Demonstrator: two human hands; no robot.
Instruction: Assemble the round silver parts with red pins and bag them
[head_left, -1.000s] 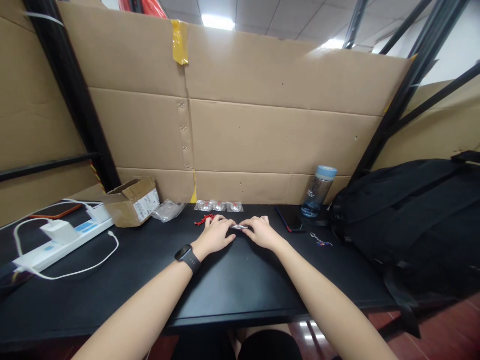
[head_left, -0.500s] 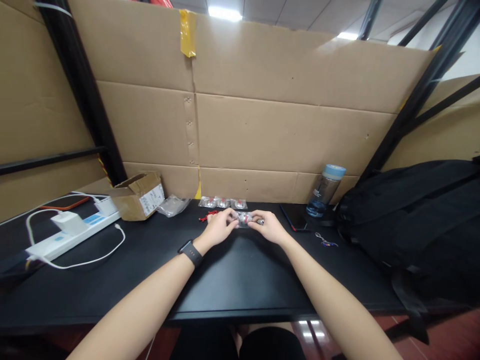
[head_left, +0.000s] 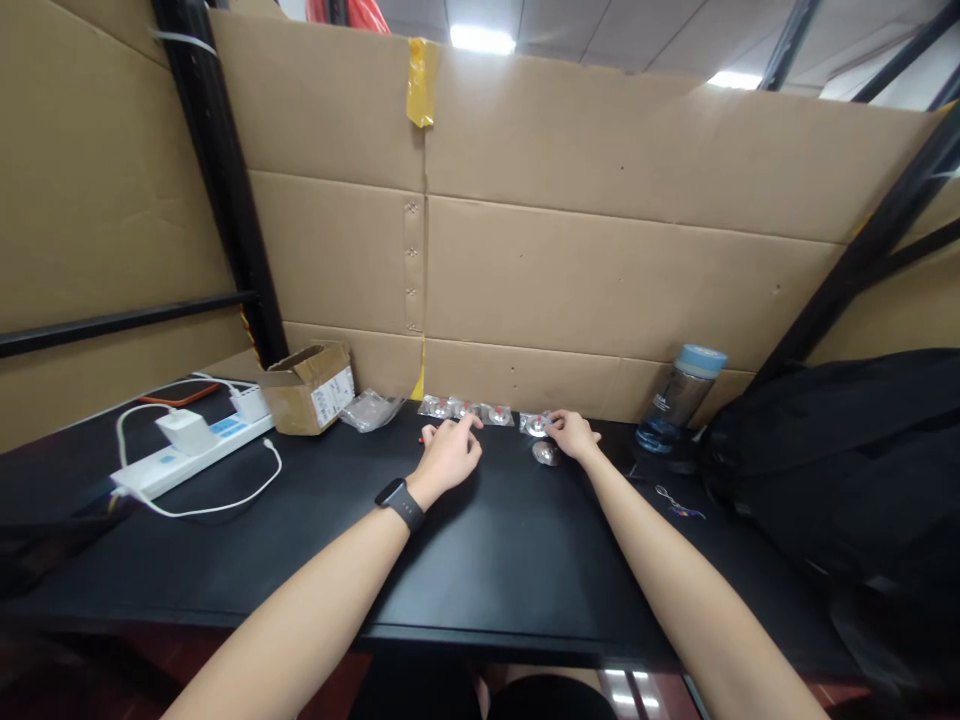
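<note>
My right hand [head_left: 573,434] pinches the right edge of a clear packet [head_left: 535,425] holding a round silvery item with a red mark. Just below it on the black table lies another round silvery item [head_left: 545,454]. My left hand [head_left: 451,450] has its fingers apart and holds nothing; it is in front of a row of similar packets [head_left: 498,414] along the cardboard wall. A small bit of red cord [head_left: 423,438] shows beside the left hand, mostly hidden by it.
On the left are a white power strip [head_left: 161,470] with chargers and cable, an open cardboard box [head_left: 294,400] and a crumpled clear bag [head_left: 369,411]. On the right stand a bottle [head_left: 675,400], a small charm [head_left: 681,505] and a black backpack [head_left: 847,480].
My hands have moved apart. The packet both held is now in my right hand, farther right beside the row, and my left hand has let go. The camera view has shifted left.
</note>
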